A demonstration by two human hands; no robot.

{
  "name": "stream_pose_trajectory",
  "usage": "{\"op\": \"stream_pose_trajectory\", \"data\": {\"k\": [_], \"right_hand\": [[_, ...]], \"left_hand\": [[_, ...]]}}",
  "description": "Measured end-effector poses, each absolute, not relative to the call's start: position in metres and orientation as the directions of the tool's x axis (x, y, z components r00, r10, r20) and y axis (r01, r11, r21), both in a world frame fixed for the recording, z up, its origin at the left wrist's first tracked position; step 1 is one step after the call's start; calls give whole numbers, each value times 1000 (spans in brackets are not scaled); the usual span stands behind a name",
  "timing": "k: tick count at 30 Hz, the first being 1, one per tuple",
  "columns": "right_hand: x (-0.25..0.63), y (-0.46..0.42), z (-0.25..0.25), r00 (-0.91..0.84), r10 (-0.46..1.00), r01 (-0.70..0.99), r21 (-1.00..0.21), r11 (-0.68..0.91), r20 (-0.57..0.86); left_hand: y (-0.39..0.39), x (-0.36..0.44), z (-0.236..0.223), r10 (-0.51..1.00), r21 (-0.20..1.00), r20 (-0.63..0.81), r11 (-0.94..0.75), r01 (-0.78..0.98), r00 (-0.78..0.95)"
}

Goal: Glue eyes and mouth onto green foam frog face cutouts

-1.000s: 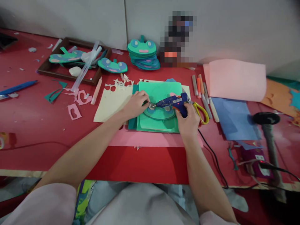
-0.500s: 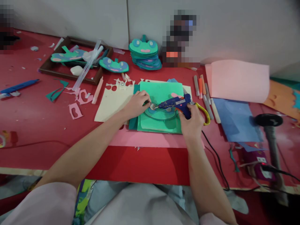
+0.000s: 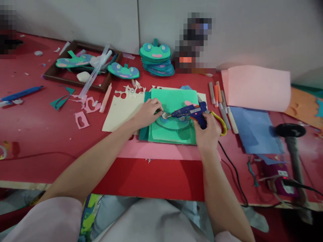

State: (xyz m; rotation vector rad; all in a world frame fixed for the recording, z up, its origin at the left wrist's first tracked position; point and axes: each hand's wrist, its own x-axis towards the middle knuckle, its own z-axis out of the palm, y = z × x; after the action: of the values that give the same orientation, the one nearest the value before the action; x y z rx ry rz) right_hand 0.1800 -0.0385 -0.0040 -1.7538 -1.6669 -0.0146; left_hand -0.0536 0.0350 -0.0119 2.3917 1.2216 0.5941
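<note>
My right hand [image 3: 207, 129] is wrapped round a blue hot glue gun [image 3: 189, 111], its nozzle pointing left. My left hand [image 3: 150, 112] pinches a small pale foam piece [image 3: 165, 115] right at the nozzle tip. Beneath both lies a stack of green foam sheets [image 3: 174, 97], bearing a green and blue frog-face cutout [image 3: 173, 124] partly covered by the gun. A pink oval piece [image 3: 188, 103] rests near the sheet's upper right. Yellow-handled scissors [image 3: 222, 122] stick out behind my right hand, their blades mostly hidden.
A pile of frog-face cutouts [image 3: 156, 62] stands by the wall, beside a brown wooden tray [image 3: 75, 82] holding glue sticks. Markers [image 3: 222, 101], pink sheets [image 3: 257, 87] and a blue sheet [image 3: 257, 131] lie right. The gun's black cable [image 3: 233, 164] runs to the table's front edge.
The hands, the glue gun and the small pale piece keep nearly the same places. The whole view has shifted very slightly.
</note>
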Motion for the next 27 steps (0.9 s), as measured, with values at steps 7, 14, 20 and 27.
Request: {"op": "stream_pose_trajectory", "data": {"k": [7,14,20,27], "right_hand": [[175,-39,-3,175,862,879,-470,81,476],[169,-36,-4,212,853,870,-489,57,477],[163,-35,-1,252,868,883,-468,-26,428],[166,-34,-4,244,869,892,-452,-26,432]], "left_hand": [[35,-54,-12,823,518,201,-550,655,532],[35,-53,-10,826,509,183,-543,668,533],[36,-53,-12,828,519,178,-538,664,531],[33,-53,-8,834,534,175,-527,661,524]]}}
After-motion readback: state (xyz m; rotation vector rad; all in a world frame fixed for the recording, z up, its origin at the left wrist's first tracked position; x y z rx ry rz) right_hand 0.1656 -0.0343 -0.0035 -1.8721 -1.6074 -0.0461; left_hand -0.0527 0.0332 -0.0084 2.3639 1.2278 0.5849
